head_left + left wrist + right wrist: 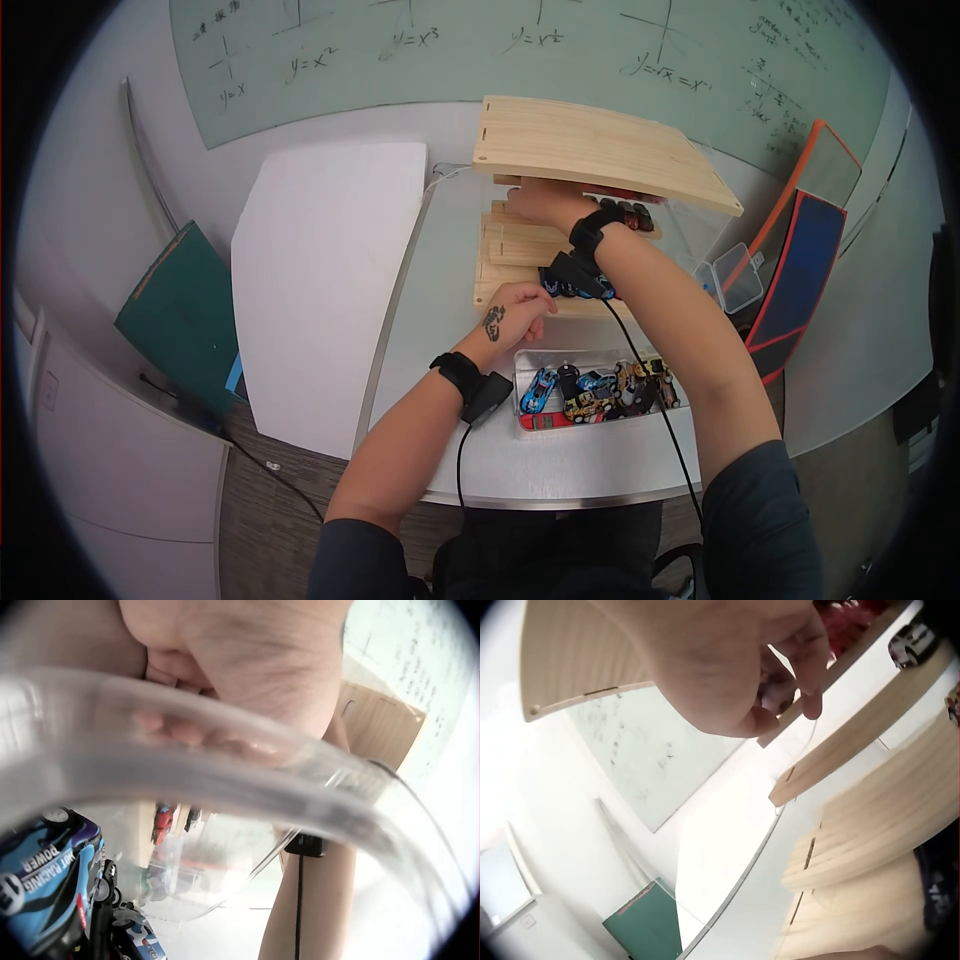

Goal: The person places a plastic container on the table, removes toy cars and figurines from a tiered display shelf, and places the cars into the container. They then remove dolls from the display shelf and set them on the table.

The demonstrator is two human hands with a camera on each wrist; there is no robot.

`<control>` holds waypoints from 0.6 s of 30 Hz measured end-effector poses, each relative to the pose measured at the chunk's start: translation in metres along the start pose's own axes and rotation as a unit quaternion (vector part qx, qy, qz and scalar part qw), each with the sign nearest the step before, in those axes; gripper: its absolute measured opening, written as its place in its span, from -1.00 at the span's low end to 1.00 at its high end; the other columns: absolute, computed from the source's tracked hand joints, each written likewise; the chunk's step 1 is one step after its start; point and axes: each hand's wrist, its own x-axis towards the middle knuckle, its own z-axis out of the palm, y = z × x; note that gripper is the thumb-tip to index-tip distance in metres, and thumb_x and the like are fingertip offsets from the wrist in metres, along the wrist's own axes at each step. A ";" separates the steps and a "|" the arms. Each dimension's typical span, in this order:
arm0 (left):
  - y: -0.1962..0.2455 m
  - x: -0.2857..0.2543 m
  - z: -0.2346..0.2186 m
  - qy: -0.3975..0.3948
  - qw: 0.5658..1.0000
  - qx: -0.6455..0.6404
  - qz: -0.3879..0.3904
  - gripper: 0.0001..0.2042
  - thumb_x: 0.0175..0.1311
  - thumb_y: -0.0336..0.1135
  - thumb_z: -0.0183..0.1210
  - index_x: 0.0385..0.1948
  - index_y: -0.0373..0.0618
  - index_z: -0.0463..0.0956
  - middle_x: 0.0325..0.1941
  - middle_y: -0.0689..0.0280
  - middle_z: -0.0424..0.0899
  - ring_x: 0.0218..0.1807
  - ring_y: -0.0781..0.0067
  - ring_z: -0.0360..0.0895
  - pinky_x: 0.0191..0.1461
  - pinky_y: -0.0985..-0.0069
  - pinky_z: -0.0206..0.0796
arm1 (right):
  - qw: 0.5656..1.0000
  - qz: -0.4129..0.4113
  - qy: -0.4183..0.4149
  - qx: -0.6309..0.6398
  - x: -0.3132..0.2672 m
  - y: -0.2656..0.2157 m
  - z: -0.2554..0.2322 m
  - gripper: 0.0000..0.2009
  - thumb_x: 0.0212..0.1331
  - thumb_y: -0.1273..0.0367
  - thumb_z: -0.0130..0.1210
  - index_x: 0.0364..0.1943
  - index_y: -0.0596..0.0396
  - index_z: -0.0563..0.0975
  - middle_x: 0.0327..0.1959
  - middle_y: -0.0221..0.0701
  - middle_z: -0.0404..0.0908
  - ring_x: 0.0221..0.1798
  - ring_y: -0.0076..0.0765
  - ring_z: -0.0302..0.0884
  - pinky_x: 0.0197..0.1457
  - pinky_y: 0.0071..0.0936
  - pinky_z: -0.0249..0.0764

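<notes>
Two bare hands at a tiered wooden rack [489,288], which stands on the worktop [560,470], back from its front edge.

Left hand [515,312]: by the rack's front left corner, fingers loosely bent, nothing seen in them. Better used as a light steady than a push.

Right hand [548,203]: under the top board [600,140], at the left end of an upper shelf [859,654]. Thumb and fingers look drawn together on a small dark thing [777,688], probably a toy car. Done well, I judge: bring it in level, wheels down, fully over the shelf end; loosen gently; withdraw leftward so knuckles miss the board.

Metal tray [545,358]: near the worktop's front edge, more cars [590,405] jumbled inside. Cable [632,350] crosses above it; mind snags. Further right, dark cars [628,213] line a tier beyond the wristband.

Hard to make out: right fingertips, hidden by the board from the head; the held thing, mostly covered by fingers. Left wrist view smeared by a clear curved band [225,780]; rack tiers cut off in the right wrist view.
</notes>
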 end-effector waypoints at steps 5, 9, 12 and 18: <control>-0.003 0.001 0.001 0.003 1.000 -0.003 0.004 -0.87 0.30 -0.42 0.07 -0.37 -0.24 0.59 -0.66 0.33 0.53 -0.62 0.60 0.48 -0.54 0.65 0.28 | 0.981 -0.130 0.069 0.122 -0.062 0.026 -0.021 -0.73 0.10 0.32 0.08 -0.10 -0.02 0.60 -0.18 -0.10 0.67 -0.15 0.06 0.64 -0.06 -0.14 0.55; 0.002 0.001 0.002 -0.009 1.000 0.014 -0.001 -0.86 0.31 -0.42 0.06 -0.37 -0.23 0.59 -0.65 0.33 0.53 -0.62 0.60 0.47 -0.53 0.66 0.28 | 0.985 -0.098 -0.068 0.122 -0.172 0.039 -0.081 -0.74 0.18 0.37 0.18 -0.04 -0.01 0.59 -0.31 -0.26 0.60 -0.37 -0.32 0.54 -0.26 -0.41 0.47; -0.001 0.000 0.000 -0.009 1.000 0.008 0.008 -0.85 0.32 -0.43 0.04 -0.38 -0.23 0.59 -0.66 0.34 0.52 -0.63 0.60 0.46 -0.53 0.66 0.28 | 0.971 -0.033 -0.131 0.198 -0.239 0.077 -0.123 -0.73 0.20 0.36 0.21 -0.03 0.08 0.60 -0.34 -0.36 0.63 -0.37 -0.50 0.54 -0.27 -0.51 0.45; -0.001 0.002 -0.001 0.002 1.000 0.012 0.012 -0.85 0.32 -0.45 0.03 -0.38 -0.27 0.58 -0.68 0.32 0.48 -0.64 0.55 0.44 -0.53 0.63 0.28 | 0.979 0.153 0.038 0.128 -0.275 0.154 -0.146 -0.74 0.17 0.32 0.17 -0.08 0.09 0.57 -0.41 -0.31 0.61 -0.38 -0.40 0.58 -0.25 -0.47 0.47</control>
